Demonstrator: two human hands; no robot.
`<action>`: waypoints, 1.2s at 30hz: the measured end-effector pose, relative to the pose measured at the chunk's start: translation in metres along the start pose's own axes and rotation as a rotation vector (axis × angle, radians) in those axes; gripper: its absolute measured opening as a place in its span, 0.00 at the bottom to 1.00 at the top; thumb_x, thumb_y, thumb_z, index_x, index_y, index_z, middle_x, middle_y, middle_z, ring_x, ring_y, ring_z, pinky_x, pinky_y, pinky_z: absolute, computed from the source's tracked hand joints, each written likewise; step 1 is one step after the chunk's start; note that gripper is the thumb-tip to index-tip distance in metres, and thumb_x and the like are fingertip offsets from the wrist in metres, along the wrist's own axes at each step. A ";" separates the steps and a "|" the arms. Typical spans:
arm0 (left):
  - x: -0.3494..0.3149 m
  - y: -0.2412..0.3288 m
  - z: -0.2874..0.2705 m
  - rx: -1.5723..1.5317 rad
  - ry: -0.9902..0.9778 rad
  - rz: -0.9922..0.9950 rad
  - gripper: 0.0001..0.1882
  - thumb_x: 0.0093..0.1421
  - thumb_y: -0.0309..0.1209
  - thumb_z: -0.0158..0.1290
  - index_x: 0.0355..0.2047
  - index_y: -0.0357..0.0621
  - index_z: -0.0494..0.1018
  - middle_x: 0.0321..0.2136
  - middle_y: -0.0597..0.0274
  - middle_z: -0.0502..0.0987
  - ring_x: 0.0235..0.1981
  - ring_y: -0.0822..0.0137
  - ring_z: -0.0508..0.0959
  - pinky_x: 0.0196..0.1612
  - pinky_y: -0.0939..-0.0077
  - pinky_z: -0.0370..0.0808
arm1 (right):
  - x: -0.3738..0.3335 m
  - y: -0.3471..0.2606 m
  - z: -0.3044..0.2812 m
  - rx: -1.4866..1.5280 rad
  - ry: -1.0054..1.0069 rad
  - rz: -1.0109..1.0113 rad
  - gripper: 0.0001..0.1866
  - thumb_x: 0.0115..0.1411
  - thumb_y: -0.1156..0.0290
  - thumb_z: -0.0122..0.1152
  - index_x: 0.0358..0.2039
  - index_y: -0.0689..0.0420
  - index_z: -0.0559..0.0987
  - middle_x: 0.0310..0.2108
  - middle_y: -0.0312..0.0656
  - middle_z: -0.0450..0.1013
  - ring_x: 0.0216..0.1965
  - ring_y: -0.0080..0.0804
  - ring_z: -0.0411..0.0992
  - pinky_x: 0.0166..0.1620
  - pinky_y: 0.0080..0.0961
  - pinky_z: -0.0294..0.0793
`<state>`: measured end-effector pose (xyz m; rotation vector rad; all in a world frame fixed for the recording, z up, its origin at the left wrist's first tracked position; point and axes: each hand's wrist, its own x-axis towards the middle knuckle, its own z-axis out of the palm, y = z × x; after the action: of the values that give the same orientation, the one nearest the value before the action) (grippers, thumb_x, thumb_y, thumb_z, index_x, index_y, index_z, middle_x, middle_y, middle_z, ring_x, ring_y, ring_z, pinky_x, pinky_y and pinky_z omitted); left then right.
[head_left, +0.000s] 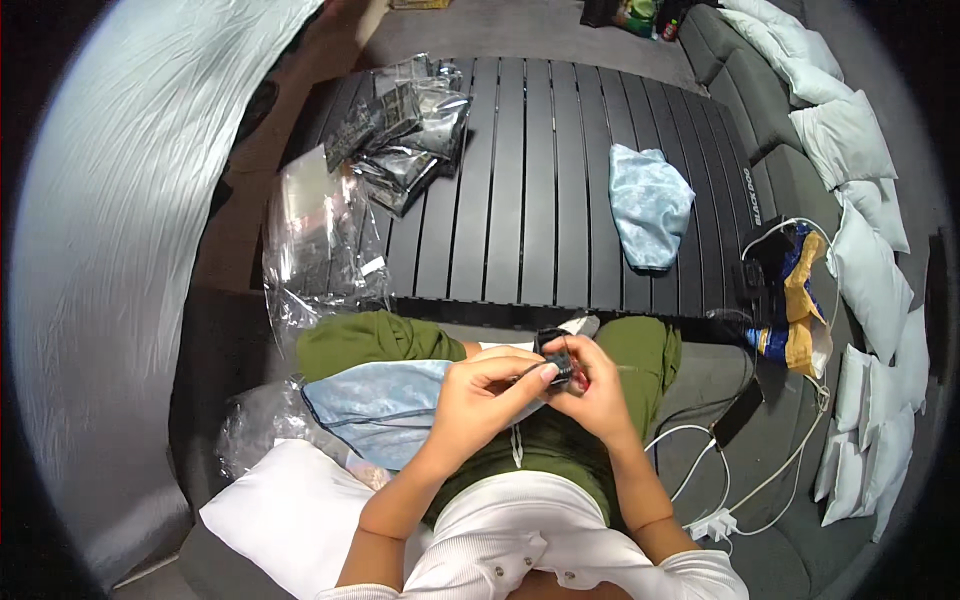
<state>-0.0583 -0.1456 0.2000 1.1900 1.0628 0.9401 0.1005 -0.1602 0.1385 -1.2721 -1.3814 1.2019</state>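
Above my lap, my left hand point(494, 392) and my right hand point(592, 392) meet. Between them is a small black piece point(560, 366), pinched by my left thumb and fingers. The fingers of my right hand curl round its other side, and a small dark red object point(579, 382) shows against that palm. What kind of things these are cannot be made out. A light blue cloth piece point(380, 405) with a dark edge lies over my left thigh, beside my left forearm. A similar light blue cloth piece point(650, 208) rests on the black slatted table point(525, 190).
Black items in clear packets point(410, 130) are piled at the table's far left. A clear plastic bag point(320, 240) hangs over its left edge. White cables point(690, 470), a white plug block point(712, 525) and a blue-yellow bag point(800, 310) lie right. A white pillow point(295, 515) sits left.
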 end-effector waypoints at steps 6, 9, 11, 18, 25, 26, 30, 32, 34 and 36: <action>0.000 0.055 -0.017 0.203 0.082 -0.045 0.08 0.51 0.28 0.55 0.23 0.32 0.75 0.14 0.71 0.71 0.16 0.84 0.65 0.18 0.91 0.61 | 0.018 0.019 -0.025 0.201 -0.616 -0.077 0.18 0.38 0.76 0.65 0.33 0.65 0.73 0.29 0.39 0.66 0.29 0.25 0.62 0.29 0.20 0.59; 0.002 0.074 -0.032 0.130 -0.120 -0.133 0.09 0.51 0.28 0.55 0.22 0.31 0.75 0.15 0.68 0.72 0.18 0.83 0.67 0.21 0.89 0.63 | 0.043 0.013 -0.060 0.571 -0.636 -0.313 0.16 0.40 0.71 0.66 0.25 0.68 0.72 0.25 0.42 0.67 0.29 0.28 0.64 0.30 0.23 0.62; -0.006 0.076 -0.042 -0.093 -0.253 -0.115 0.09 0.51 0.27 0.55 0.21 0.31 0.75 0.17 0.66 0.73 0.21 0.80 0.69 0.25 0.87 0.64 | 0.060 0.003 -0.063 0.835 -0.549 -0.269 0.12 0.41 0.71 0.65 0.22 0.63 0.71 0.23 0.39 0.66 0.26 0.23 0.62 0.28 0.19 0.62; -0.020 0.038 -0.034 -0.545 -0.101 -0.203 0.10 0.55 0.27 0.51 0.32 0.31 0.74 0.25 0.65 0.74 0.26 0.79 0.70 0.30 0.88 0.67 | 0.080 -0.039 -0.025 -0.061 -0.064 -0.097 0.12 0.55 0.70 0.52 0.39 0.60 0.70 0.21 0.25 0.58 0.20 0.11 0.54 0.23 0.09 0.55; -0.037 0.020 -0.026 -0.650 0.021 -0.251 0.09 0.54 0.24 0.51 0.35 0.30 0.72 0.29 0.61 0.75 0.30 0.76 0.74 0.35 0.85 0.71 | 0.011 -0.045 -0.004 0.193 0.163 -0.023 0.10 0.59 0.63 0.47 0.34 0.57 0.66 0.16 0.28 0.59 0.12 0.10 0.52 0.14 0.10 0.49; -0.041 0.014 -0.025 -0.632 0.025 -0.237 0.09 0.54 0.24 0.51 0.35 0.30 0.72 0.29 0.61 0.75 0.30 0.76 0.74 0.36 0.85 0.71 | -0.004 -0.058 0.000 0.235 0.114 0.081 0.12 0.58 0.62 0.49 0.33 0.58 0.64 0.16 0.30 0.61 0.13 0.11 0.55 0.15 0.09 0.51; -0.042 0.005 -0.011 -0.459 0.170 -0.172 0.09 0.53 0.21 0.51 0.35 0.30 0.72 0.29 0.63 0.75 0.29 0.80 0.72 0.32 0.89 0.69 | -0.033 -0.072 0.001 -0.177 -0.109 -0.054 0.15 0.54 0.64 0.55 0.32 0.62 0.66 0.15 0.34 0.63 0.16 0.18 0.61 0.19 0.15 0.59; -0.042 0.003 -0.006 -0.479 0.182 -0.157 0.09 0.53 0.20 0.51 0.35 0.30 0.72 0.29 0.64 0.75 0.28 0.82 0.71 0.31 0.90 0.68 | -0.037 -0.076 0.005 -0.183 -0.109 -0.040 0.15 0.52 0.67 0.57 0.32 0.64 0.66 0.15 0.36 0.63 0.15 0.21 0.61 0.20 0.18 0.60; -0.046 -0.001 -0.004 -0.364 0.150 -0.139 0.09 0.54 0.21 0.51 0.36 0.30 0.72 0.28 0.64 0.75 0.28 0.82 0.71 0.31 0.90 0.68 | -0.039 -0.075 0.004 -0.232 -0.130 -0.042 0.14 0.51 0.68 0.57 0.32 0.63 0.66 0.15 0.37 0.63 0.15 0.22 0.62 0.20 0.18 0.61; -0.048 -0.002 -0.002 -0.334 0.126 -0.142 0.09 0.54 0.21 0.51 0.36 0.31 0.72 0.28 0.64 0.76 0.28 0.82 0.71 0.31 0.90 0.68 | -0.036 -0.071 0.004 -0.253 -0.133 -0.049 0.14 0.51 0.68 0.57 0.32 0.64 0.67 0.15 0.37 0.63 0.15 0.23 0.62 0.20 0.17 0.62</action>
<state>-0.0724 -0.1918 0.2039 0.7795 1.0274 1.0434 0.0898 -0.1973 0.2088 -1.3405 -1.6956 1.1210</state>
